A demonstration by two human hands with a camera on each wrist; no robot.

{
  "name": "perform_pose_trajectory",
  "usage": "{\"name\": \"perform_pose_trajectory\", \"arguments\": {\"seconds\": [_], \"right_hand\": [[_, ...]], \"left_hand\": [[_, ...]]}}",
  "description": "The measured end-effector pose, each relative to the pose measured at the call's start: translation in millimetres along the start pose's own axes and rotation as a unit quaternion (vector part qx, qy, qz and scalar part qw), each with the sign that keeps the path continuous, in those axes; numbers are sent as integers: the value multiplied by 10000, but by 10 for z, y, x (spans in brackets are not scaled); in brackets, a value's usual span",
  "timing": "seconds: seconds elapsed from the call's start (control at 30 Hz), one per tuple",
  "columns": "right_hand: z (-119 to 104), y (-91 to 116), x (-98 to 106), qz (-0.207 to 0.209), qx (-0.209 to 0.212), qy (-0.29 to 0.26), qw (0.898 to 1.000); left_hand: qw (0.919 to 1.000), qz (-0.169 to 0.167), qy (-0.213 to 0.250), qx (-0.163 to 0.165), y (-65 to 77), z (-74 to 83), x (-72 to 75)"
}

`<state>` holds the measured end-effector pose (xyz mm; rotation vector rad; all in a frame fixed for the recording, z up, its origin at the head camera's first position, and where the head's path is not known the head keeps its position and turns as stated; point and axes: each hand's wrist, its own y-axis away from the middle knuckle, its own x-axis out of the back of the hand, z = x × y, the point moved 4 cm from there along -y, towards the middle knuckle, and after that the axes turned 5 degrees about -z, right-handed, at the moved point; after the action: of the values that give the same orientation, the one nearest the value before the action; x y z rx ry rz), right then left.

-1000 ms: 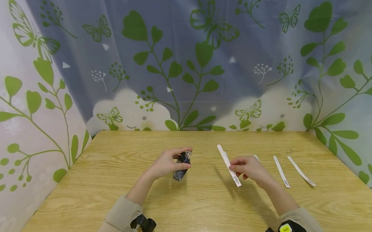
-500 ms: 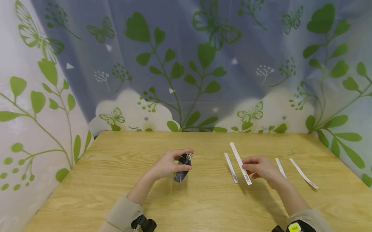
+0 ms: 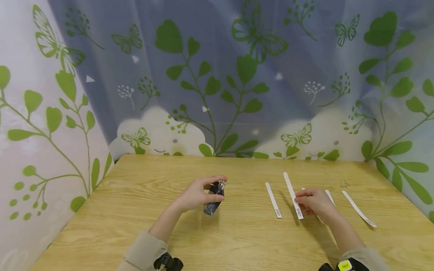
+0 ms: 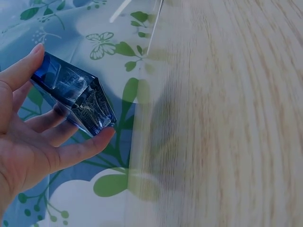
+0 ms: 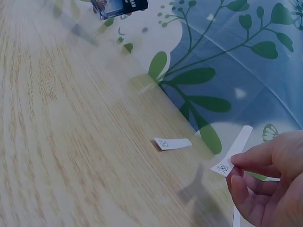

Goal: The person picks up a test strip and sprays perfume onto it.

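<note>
My left hand (image 3: 195, 196) grips a dark blue glass perfume bottle (image 3: 211, 208) with a silver spray top, one finger reaching over the top. In the left wrist view the bottle (image 4: 71, 87) is tilted, its faceted base towards the camera. My right hand (image 3: 318, 203) pinches a white paper scent strip (image 3: 289, 189) near its printed end. The strip's shadow falls apart from it on the wood. To its left another printed scent strip (image 3: 273, 200) lies on the table. One more strip is mostly hidden behind the right hand.
Further right lie two more white strips, one partly hidden strip (image 3: 329, 196) and one curved strip (image 3: 358, 209). The wooden table (image 3: 235, 240) ends at a patterned curtain (image 3: 221, 123) behind and at the sides. Both wrists carry black cameras.
A second ago the pinched strip overlapped another; that one now lies on the table at left. My right hand has moved right with its strip. The left hand still holds the perfume bottle.
</note>
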<state>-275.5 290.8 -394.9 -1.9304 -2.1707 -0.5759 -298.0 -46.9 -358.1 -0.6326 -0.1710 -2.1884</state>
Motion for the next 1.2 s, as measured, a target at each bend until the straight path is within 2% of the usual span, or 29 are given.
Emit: {"name": "perform_pose_trajectory", "arguments": {"seconds": [0.2,0.5,0.73,1.07,1.2], "right_hand": [[84,-36,39,217,-46,-29,9997],[193,-96,-2,158,-366,20,9992],[263,-117,-10,217,-563,144,9981],[266,-113,-7,339,-392,391,9979],[268,-103,0,400,-277,405,9980]], "left_hand": [[10000,5,-63,2,-1,23,5],[9998,-49,-123,-149,-9,6,-1],[9998,-50,-139,-99,-3,19,-16],[9997,-53,-191,-149,-27,13,-23],[9995,-67,-253,-146,17,131,-28]]}}
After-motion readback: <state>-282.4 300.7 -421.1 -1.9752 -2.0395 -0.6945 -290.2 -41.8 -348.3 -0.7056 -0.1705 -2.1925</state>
